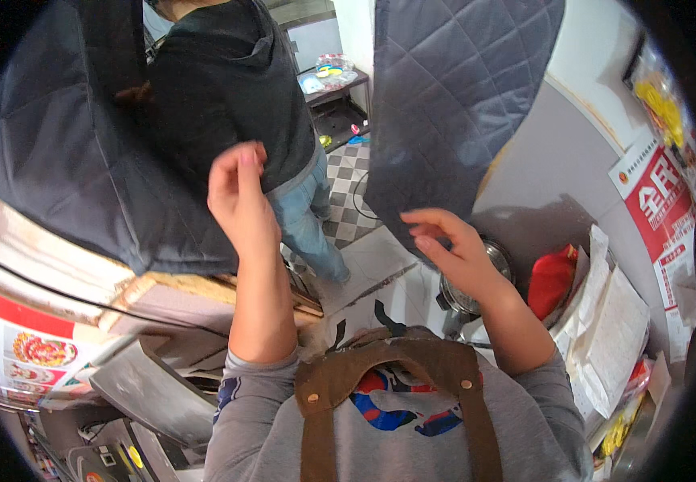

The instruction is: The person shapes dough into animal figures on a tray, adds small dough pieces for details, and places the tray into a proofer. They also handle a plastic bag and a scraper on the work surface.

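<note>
My left hand [236,196] is raised with loosely curled fingers, its thumb close beside them. Nothing shows in it, though its palm side is partly hidden. It appears in front of a person's dark hooded top [221,90] and near the left dark quilted door curtain [83,150]. My right hand [453,250] has its fingers bent and apart, with nothing between them. Its fingertips overlap the lower edge of the right quilted curtain [450,108] in the view; whether they touch it I cannot tell. Between the curtain halves, the person stands turned away, in light blue jeans [305,217].
Below my right hand is a round metal pot [462,295]. A red packet [552,280] and white bags [604,337] stand along the right wall. Beyond the doorway are a checkered floor [348,187] and a small dark table [348,84]. A cable [101,306] runs along the left.
</note>
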`<state>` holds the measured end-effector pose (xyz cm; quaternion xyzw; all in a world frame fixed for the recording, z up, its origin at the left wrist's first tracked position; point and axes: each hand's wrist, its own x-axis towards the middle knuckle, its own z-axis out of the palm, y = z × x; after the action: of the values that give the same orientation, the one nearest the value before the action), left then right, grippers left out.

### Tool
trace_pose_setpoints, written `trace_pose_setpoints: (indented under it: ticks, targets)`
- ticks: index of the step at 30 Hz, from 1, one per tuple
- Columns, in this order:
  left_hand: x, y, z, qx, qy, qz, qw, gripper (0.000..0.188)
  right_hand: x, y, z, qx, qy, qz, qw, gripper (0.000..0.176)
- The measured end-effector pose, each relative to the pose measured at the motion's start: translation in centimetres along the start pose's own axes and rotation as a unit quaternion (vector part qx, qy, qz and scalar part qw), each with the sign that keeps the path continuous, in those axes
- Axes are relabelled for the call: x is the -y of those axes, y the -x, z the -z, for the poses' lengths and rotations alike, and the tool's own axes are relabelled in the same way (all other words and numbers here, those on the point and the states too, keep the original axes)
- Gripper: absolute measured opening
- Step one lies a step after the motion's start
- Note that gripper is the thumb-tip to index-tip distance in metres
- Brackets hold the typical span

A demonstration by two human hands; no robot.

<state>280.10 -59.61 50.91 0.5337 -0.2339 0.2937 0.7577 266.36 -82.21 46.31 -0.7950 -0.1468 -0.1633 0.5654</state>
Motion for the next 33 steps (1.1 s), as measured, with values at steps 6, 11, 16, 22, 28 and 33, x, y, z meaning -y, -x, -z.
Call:
trace_pose_setpoints:
  ticks: [6,11,16,22,28,33]
  targets:
    - [6.6,-13.7,-2.0,-0.022,-0.179,-0.111,0.977,0.04,-4.2,-14.1,-2.1,0.083,-0.064,-0.079,0.991,0.038]
    - [13.2,-22.6,-1.1,-0.017,-0.226,0.005,0.974,0.046,-14.8,-24.6,2.0,-0.056,0.004,0.026,0.998,0.05]
    - [19.3,-31.4,5.6,0.015,-0.33,-0.098,0.939,0.06,-21.3,-31.8,13.4,-0.323,0.106,0.093,0.936,0.039]
    - [20.1,-32.3,16.3,-0.171,-0.496,-0.129,0.842,0.046,-26.8,-33.7,22.0,-0.503,0.251,0.112,0.819,0.021]
    - [24.6,-26.5,19.2,-0.268,-0.596,-0.049,0.755,0.018,-33.7,-45.4,14.5,-0.479,0.128,0.023,0.868,0.022]
    - [32.3,-27.4,22.1,-0.376,-0.54,-0.03,0.752,0.017,-35.9,-59.9,4.7,-0.303,-0.024,0.133,0.943,0.037]
